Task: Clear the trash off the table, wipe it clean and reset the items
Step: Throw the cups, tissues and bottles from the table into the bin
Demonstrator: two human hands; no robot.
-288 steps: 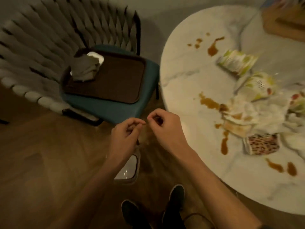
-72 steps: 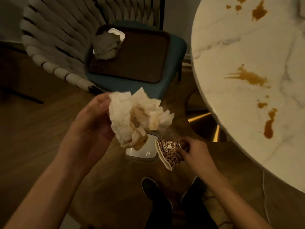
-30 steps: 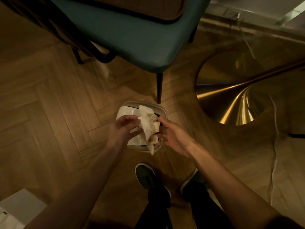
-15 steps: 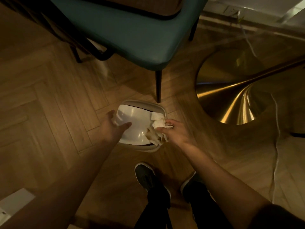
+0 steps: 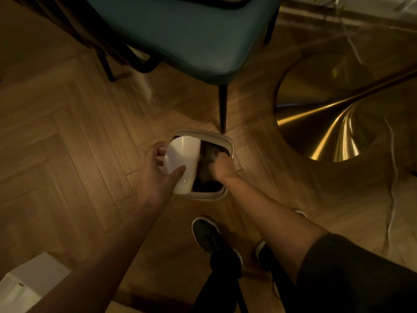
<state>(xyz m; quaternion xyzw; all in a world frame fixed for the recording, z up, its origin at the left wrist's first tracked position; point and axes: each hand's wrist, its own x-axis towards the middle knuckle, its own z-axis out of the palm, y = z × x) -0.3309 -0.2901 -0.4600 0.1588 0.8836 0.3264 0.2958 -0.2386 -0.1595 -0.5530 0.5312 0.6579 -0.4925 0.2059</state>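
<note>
A small beige trash bin (image 5: 226, 141) stands on the wooden floor in front of my feet. Its white swing lid (image 5: 185, 155) is tipped up on the left side. My left hand (image 5: 155, 176) holds that lid, thumb across its face and fingers behind its left edge. My right hand (image 5: 222, 166) is pushed down into the bin's opening, curled on a wad of crumpled, stained napkins (image 5: 208, 154). Its fingertips are hidden inside the bin. The table top is out of view.
A teal chair seat (image 5: 191, 30) overhangs the bin; one black chair leg (image 5: 223, 107) stands just behind it. The table's gold cone base (image 5: 338, 114) is at the right with a thin cable (image 5: 393, 177) beside it. A white box (image 5: 24, 288) sits at lower left.
My right hand has pushed the napkins from the bin's rim down into the opening. My left hand has tipped the white lid further up and to the left.
</note>
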